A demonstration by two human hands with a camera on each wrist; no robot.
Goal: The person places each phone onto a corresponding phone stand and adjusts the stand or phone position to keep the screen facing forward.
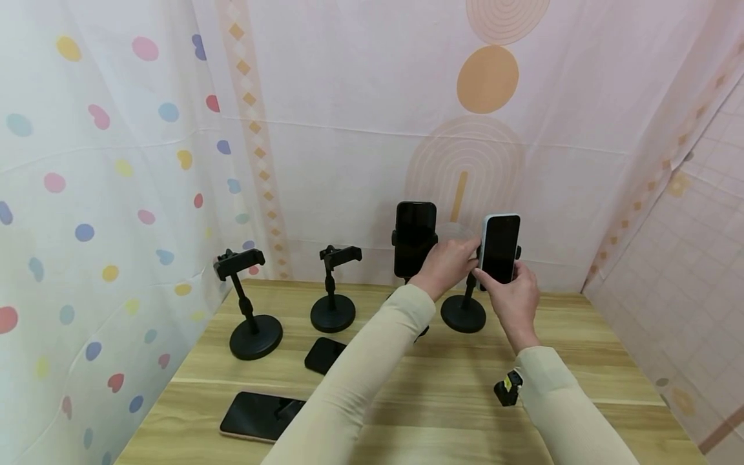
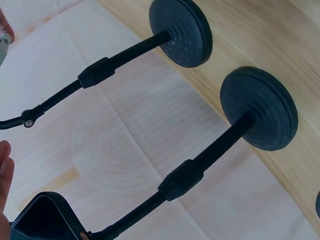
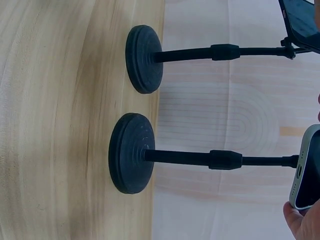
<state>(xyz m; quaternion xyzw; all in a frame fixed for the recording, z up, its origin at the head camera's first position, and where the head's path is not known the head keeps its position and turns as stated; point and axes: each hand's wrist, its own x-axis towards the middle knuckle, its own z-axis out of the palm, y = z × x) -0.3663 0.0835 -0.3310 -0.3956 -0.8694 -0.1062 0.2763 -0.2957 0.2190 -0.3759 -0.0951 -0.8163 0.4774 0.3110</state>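
Observation:
A light-edged phone [image 1: 501,248] stands upright at the head of a black phone stand [image 1: 463,314]. My right hand [image 1: 517,298] grips its lower part, thumb at the lower left corner and fingers round the right side. My left hand [image 1: 449,266] holds the stand's clamp at the phone's left edge; its fingertips are partly hidden. In the right wrist view the phone's lower end [image 3: 304,172] meets the stand's thin pole [image 3: 265,161]. Just left, a black phone [image 1: 415,237] sits in another stand, whose base [image 2: 260,107] shows in the left wrist view.
Two stands with bare clamps, one at far left [image 1: 256,336] and one at centre left [image 1: 332,313], stand on the wooden table [image 1: 442,400]. Two phones lie flat in front, a larger one [image 1: 258,416] and a smaller one [image 1: 322,355]. A patterned curtain [image 1: 349,174] hangs behind.

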